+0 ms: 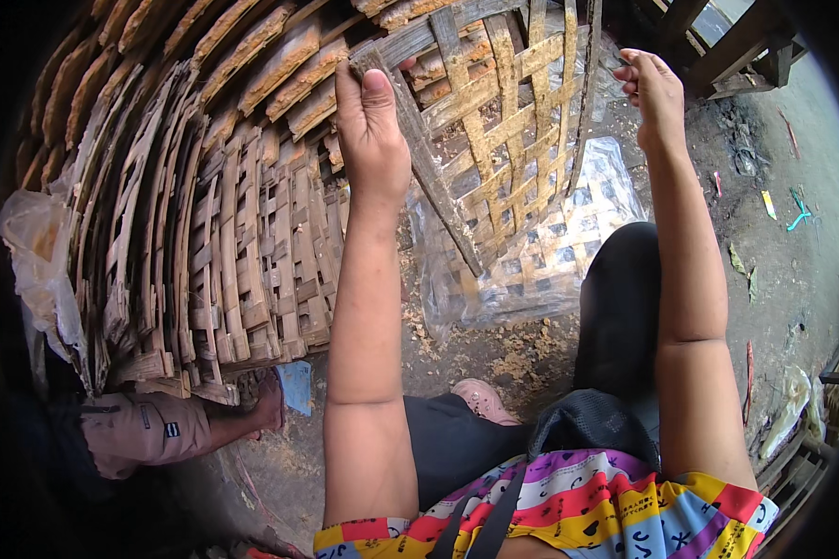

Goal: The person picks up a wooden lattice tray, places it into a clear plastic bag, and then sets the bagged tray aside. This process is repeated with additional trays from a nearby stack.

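Observation:
My left hand [373, 130] is closed round the near left edge of a woven bamboo tray [508, 121], its thumb on the wooden rim strip. The tray is an open lattice of flat strips, tilted up in front of me. My right hand [655, 98] is raised to the right of the tray, apart from its far-side rim. Its fingers are curled in with the tips pinched together, and anything between them is too small to make out. Beneath the tray lies a clear plastic-wrapped bundle [531, 279] on the floor.
Woven trays [252, 242] stand stacked at the left, with rows of thick orange-brown slabs [280, 70] behind. A plastic bag [42, 242] hangs at their left end. Another person's leg [149, 429] is at lower left. Crumbs and litter [797, 210] dot the floor; dark wooden furniture [736, 47] stands at far right.

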Tool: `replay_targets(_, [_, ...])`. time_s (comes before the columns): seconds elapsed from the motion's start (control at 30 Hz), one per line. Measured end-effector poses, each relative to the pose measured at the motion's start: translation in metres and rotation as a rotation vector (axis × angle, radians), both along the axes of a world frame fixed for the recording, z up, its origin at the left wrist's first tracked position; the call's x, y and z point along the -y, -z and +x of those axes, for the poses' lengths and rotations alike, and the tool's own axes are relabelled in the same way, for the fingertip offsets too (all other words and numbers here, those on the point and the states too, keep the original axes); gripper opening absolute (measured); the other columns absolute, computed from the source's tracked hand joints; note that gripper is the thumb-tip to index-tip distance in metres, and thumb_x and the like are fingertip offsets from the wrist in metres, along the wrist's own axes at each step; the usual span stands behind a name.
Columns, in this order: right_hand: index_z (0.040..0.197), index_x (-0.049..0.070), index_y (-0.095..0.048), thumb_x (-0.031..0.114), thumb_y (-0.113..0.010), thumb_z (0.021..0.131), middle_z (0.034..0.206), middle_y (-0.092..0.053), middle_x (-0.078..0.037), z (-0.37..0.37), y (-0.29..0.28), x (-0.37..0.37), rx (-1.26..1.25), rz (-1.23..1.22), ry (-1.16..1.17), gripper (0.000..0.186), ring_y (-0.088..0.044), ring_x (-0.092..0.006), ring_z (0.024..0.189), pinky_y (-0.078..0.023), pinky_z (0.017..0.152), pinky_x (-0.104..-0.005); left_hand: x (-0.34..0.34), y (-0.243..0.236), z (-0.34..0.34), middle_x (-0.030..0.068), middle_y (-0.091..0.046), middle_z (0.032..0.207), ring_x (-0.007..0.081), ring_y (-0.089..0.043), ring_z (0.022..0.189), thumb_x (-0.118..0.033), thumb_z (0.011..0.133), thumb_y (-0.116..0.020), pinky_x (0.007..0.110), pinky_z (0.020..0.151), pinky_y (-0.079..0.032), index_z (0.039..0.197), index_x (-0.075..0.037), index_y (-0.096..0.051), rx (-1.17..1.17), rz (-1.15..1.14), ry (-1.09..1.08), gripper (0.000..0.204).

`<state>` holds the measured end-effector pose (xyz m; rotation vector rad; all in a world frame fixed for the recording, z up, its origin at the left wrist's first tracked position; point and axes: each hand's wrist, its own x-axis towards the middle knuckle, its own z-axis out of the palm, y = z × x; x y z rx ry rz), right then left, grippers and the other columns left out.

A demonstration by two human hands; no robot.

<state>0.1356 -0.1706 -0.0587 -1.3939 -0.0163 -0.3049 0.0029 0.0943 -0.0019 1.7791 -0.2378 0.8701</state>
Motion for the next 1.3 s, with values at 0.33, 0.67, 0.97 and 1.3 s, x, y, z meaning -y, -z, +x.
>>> replay_targets(0.33, [0.115,0.011,-0.067,0.012,-0.072,0.087,0.078,-0.062,0.000,-0.093,0.015,-0.107,0.398,-0.631,-0.460,0.029,-0.051,-0.0054,0.061,-0.042,0.055,-0.0243,0.003,-0.007,0.009,0.0099,-0.067,0.109,0.0126,-0.058,0.101,-0.044,0.104,-0.039,0.030,0.093,-0.042,0.112,-0.007,-0.051,-0.037,-0.032,0.016,0.040])
replay_targets(0.67, [0.105,0.013,-0.070,0.008,-0.078,0.075,0.094,-0.065,-0.005,-0.101,0.034,-0.140,0.593,-0.407,-0.308,0.031,-0.061,-0.0178,0.070,-0.051,0.063,-0.0288,0.005,-0.008,0.018,0.0080,-0.070,0.099,0.0120,-0.062,0.089,-0.036,0.106,-0.038,0.027,0.083,-0.048,0.112,-0.005,-0.050,-0.039,-0.051,-0.046,0.034])
replay_targets(0.97, [0.104,0.005,-0.070,-0.003,-0.069,0.084,0.099,-0.067,-0.007,-0.099,0.051,-0.151,0.597,-0.299,-0.401,0.022,-0.065,-0.0151,0.087,-0.052,0.073,-0.0271,0.007,-0.010,0.019,0.0059,-0.072,0.089,0.0081,-0.053,0.068,-0.031,0.107,-0.037,0.025,0.066,-0.040,0.103,-0.006,-0.048,-0.042,-0.055,-0.205,0.028])
replay_targets(1.3, [0.090,0.001,-0.068,-0.004,-0.070,0.080,0.091,-0.067,-0.008,-0.085,0.057,-0.154,0.570,-0.335,-0.456,0.011,-0.065,-0.0181,0.083,-0.051,0.071,-0.0293,0.009,-0.007,0.022,0.0061,-0.072,0.089,0.0038,-0.039,0.056,-0.032,0.107,-0.037,0.023,0.056,-0.036,0.102,-0.006,-0.049,-0.050,-0.118,-0.225,0.029])
